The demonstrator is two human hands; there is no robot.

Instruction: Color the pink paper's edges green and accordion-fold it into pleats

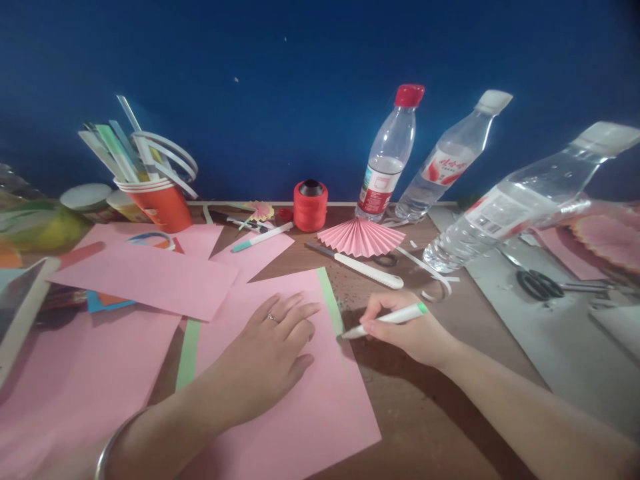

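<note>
A large pink sheet of paper (300,413) lies on the brown table, with a green strip coloured along part of its right edge and another green band at its left edge. My left hand (280,340) rests flat on this sheet, fingers stretched out and a ring on one of them. Between the fingers of my right hand (400,330) is a white marker (395,317) with a green end. Its tip meets the lower end of the green strip at the sheet's right edge. Another pink sheet (165,277) overlaps the upper left corner.
Behind the sheet are a utility knife (370,270), a pleated pink paper fan (363,237), a second marker (263,237) and a red thread spool (310,207). Plastic bottles (385,167) stand at the back right. A red paper cup (160,203) holds strips; scissors (540,285) lie right.
</note>
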